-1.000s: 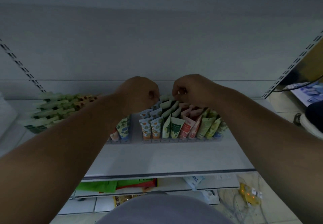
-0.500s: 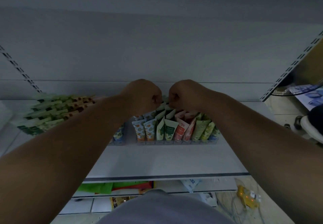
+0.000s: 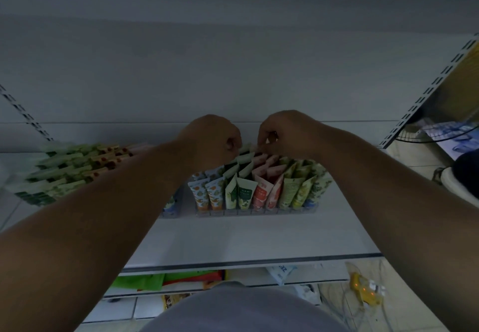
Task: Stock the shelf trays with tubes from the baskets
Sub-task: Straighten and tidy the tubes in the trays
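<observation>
Two hands work at the back of the shelf tray (image 3: 256, 212), knuckles toward the camera. The left hand (image 3: 211, 138) is curled into a fist over the rear tubes; whether it holds one I cannot tell, since its fingers are hidden. The right hand (image 3: 283, 132) has its fingers bent down, apparently pinching the flat top of a tube in the back rows, though the contact is partly hidden. The tubes (image 3: 243, 194) stand in tight rows just below and in front of both hands, caps down in the tray, crimped ends up. More tubes (image 3: 72, 168) lie stacked well out to the left of the left hand, on the same shelf (image 3: 233, 238).

These look light, soft plastic tubes, likely to flex if squeezed at the middle and a little slick on the printed skin. The stiff crimped end seems the surest place to pinch, steering each one down between its neighbours without tipping the row.
</observation>
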Available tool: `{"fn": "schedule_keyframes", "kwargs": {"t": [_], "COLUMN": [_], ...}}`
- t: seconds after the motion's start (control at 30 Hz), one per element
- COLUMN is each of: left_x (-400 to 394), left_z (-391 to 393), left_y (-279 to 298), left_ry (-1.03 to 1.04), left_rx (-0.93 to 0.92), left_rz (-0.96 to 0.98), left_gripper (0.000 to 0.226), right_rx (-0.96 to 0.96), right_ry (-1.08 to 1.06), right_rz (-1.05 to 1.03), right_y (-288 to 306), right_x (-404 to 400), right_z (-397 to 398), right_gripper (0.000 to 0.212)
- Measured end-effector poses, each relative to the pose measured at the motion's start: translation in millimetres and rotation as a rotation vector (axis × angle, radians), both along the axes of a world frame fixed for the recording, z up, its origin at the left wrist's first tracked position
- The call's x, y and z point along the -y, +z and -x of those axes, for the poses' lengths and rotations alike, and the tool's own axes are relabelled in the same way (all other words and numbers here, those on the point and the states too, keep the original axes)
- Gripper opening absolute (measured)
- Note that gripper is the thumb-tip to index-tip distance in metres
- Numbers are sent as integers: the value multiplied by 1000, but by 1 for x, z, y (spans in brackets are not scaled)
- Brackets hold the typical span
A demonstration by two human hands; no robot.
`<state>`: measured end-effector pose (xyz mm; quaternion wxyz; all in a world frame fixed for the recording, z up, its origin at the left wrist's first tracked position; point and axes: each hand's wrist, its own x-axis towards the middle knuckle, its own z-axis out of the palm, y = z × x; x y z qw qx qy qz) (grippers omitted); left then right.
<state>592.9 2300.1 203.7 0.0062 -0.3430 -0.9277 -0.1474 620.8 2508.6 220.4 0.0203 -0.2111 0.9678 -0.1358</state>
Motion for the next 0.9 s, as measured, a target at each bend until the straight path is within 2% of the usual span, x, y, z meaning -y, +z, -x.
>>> {"fn": "schedule_keyframes", "kwargs": {"t": [0.13,0.53,0.63,0.73,0.9], "left_x": [-11,-13,-18,-26,-41], "left_z": [0,1,0,0,2], "left_y": [-2,-4,-2,-1,3], "left_ry": [-40,-89,-64,-75,-132], "left_rx": [21,-43,-36,-13,14], "left_rz": [46,87,58,12,40], "left_gripper": [18,16,19,17,17], "right_rx": [60,39,-9,35,28], "right_ry": [10,-57,-59,-35,-19], "right_rz": [-33,23,20,-3,-15], "right_y": [-7,-15,-8,-4,-10], "right_x": [3,1,-12,-23,-19], "right_z": [2,-1,-5,-7,-9], "right_gripper": [3,16,8,11,4]}}
